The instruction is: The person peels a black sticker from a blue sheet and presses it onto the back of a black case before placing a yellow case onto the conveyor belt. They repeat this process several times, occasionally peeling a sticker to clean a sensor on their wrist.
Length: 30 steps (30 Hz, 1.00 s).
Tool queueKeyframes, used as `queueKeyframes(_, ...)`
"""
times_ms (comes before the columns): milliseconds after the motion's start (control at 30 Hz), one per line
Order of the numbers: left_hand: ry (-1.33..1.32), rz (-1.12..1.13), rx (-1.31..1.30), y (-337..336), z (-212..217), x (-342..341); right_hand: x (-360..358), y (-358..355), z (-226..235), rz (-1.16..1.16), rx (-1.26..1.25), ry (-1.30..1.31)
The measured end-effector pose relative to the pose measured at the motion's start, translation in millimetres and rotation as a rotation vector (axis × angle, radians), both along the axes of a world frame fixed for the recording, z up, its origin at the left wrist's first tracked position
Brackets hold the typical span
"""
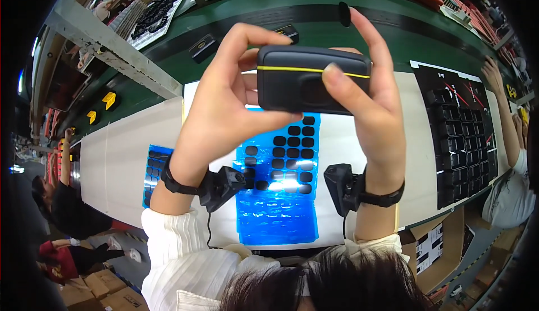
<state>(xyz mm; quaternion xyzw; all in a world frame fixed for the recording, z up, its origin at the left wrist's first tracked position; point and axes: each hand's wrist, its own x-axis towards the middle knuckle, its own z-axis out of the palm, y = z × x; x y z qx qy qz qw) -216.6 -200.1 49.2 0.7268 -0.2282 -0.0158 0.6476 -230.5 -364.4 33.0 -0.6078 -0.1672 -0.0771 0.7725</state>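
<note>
A black box-shaped device (289,89) with rounded corners and a thin yellow stripe is held up over the table between both hands. My left hand (216,97) grips its left end, thumb along the lower edge and fingers behind. My right hand (376,97) holds the right end, its thumb pressed on the near face. On the tip of the raised right index finger sticks a small black pad (344,14), apart from the device. Below lies a blue backing sheet (275,221) with several rounded black pads on its upper part. The device's far side is hidden.
A smaller blue sheet of pads (152,170) lies left. To the right sits a black tray (457,148) with compartments. Similar devices (203,48) rest on the green belt (314,2) behind. A metal post (106,41) stands far left. Other people work on both sides.
</note>
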Motion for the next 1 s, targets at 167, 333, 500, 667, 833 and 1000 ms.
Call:
queueKeyframes(167,0.147,-0.173,-0.043,0,-3,19,8,2,-9,-0.102,0.091,-0.020)
queueKeyframes(333,0.243,-0.179,0.075,-14,-6,33,28,-14,-21,-0.267,-0.005,0.026)
queueKeyframes(500,-0.062,-0.188,0.248,-65,-54,74,50,-76,-39,-0.678,-0.245,0.162)
queueKeyframes(667,-0.251,0.099,0.414,-113,-127,166,45,-97,-36,-0.717,-0.301,-0.032)
queueKeyframes(833,-0.245,0.097,0.614,-125,-146,198,38,-87,-33,-0.638,-0.275,-0.019)
queueKeyframes(1000,-0.560,0.177,0.850,-67,-125,212,38,-87,-29,-0.584,-0.260,0.008)
